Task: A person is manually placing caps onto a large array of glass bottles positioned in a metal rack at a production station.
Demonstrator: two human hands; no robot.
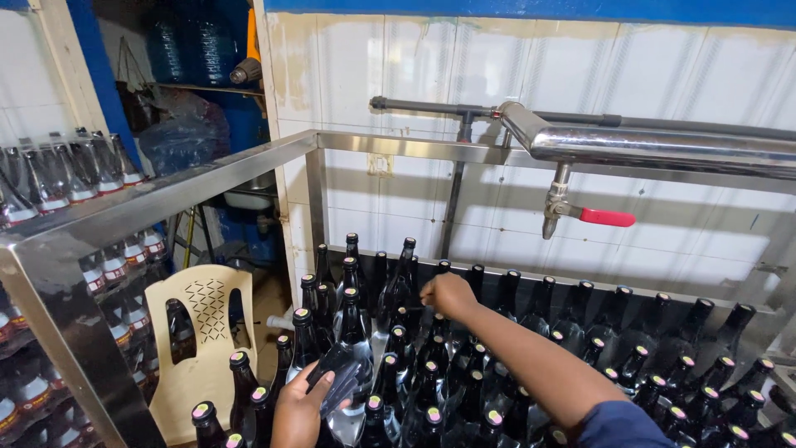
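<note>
Head view looks down on a dense crowd of dark glass bottles point(464, 390) standing upright, filling the lower middle and lower right of the frame, most with small round caps showing pale tops. Right hand point(448, 295), at the centre of the frame, reaches far forward with its fingers curled down over the neck of one bottle in the back rows; the grip itself is hidden by the knuckles, so whether it clasps the neck I cannot tell. Its forearm runs back to a blue sleeve point(618, 425) at the bottom edge. Left hand point(300, 408), at lower centre-left, is closed around a dark flat piece point(336, 369), held against the shoulder of a clear-looking bottle point(355, 365) at the near edge of the crowd. A shiny steel frame point(166, 195) runs from lower left up to the middle. Behind it stands a cream plastic chair point(207, 332). Along the white tiled wall point(431, 66), upper right, lies a steel pipe point(655, 145) with a red-handled valve point(607, 218). Wrapped packs of bottles point(70, 174) are stacked at the left edge.
</note>
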